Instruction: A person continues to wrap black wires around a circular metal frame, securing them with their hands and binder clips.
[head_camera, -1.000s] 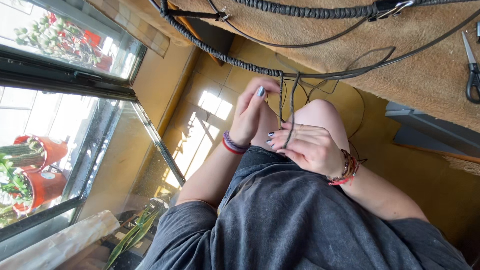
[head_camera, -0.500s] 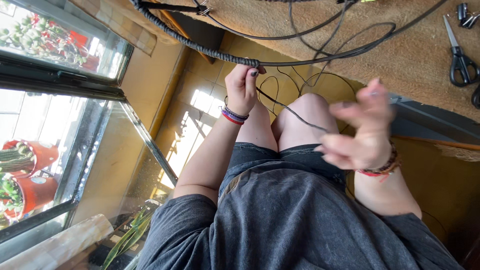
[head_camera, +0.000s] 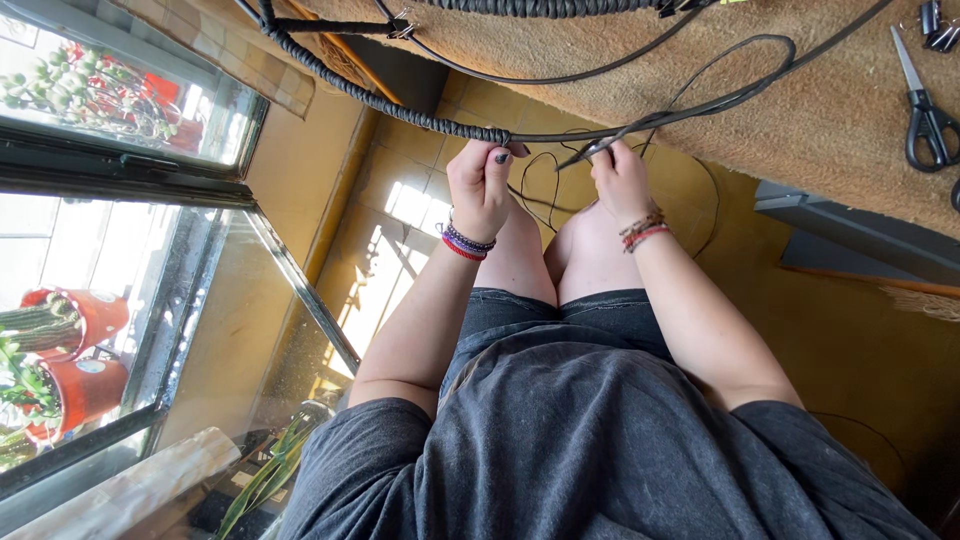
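Observation:
A thick black braided cord (head_camera: 380, 100) runs along the edge of a brown fibrous board (head_camera: 800, 120). My left hand (head_camera: 480, 185) pinches the end of the braid, with beaded bracelets on that wrist. Just to the right, my right hand (head_camera: 620, 180) is closed on the thin loose black strands (head_camera: 690, 105), which loop up over the board and hang down past my knees. The two hands are a short gap apart at the board's edge.
Black scissors (head_camera: 925, 115) lie on the board at the far right, with metal clips (head_camera: 935, 22) above them. Another clip (head_camera: 400, 28) holds cords near the top. At left are a glass window, red plant pots (head_camera: 85, 385) and a leafy plant (head_camera: 265, 470).
My right hand, raised out to the right with a strand pulled long, has come back in beside my left hand. My left hand has stayed on the braid's end.

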